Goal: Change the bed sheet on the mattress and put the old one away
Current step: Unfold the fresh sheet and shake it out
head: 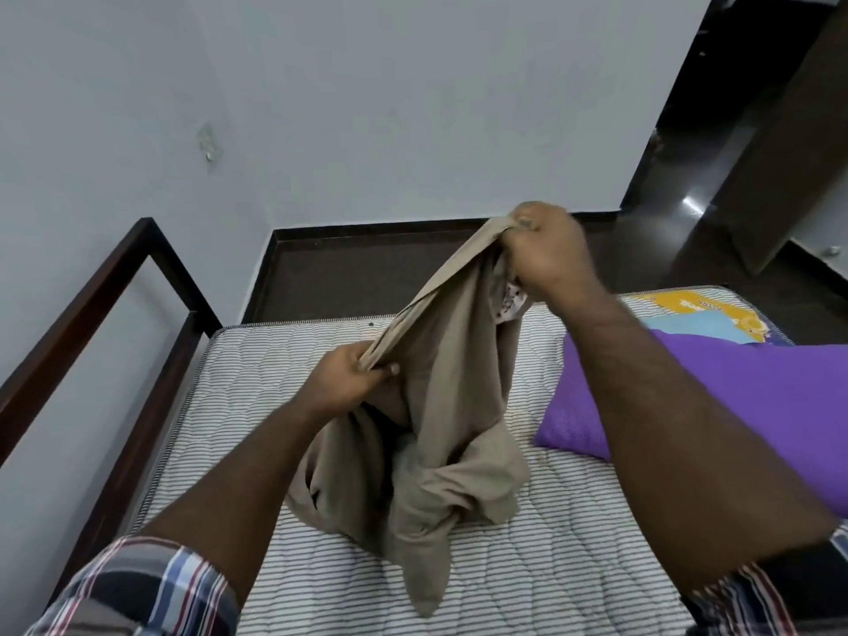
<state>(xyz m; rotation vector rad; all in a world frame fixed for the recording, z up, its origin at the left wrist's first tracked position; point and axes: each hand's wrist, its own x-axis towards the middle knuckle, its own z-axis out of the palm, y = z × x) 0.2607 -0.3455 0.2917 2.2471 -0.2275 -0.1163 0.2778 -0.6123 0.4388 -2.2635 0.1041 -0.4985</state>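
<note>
Both hands hold the beige sheet (440, 406) bunched: left hand (348, 383) low, right hand (546, 254) higher. Its gripped edge slants up to the right. The rest hangs down onto the striped mattress (257, 397).

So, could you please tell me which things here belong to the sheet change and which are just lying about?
Job:
beige sheet, gripped along one edge by left hand and right hand
striped mattress, bare

Lying about:
purple pillow
yellow and blue label
</note>
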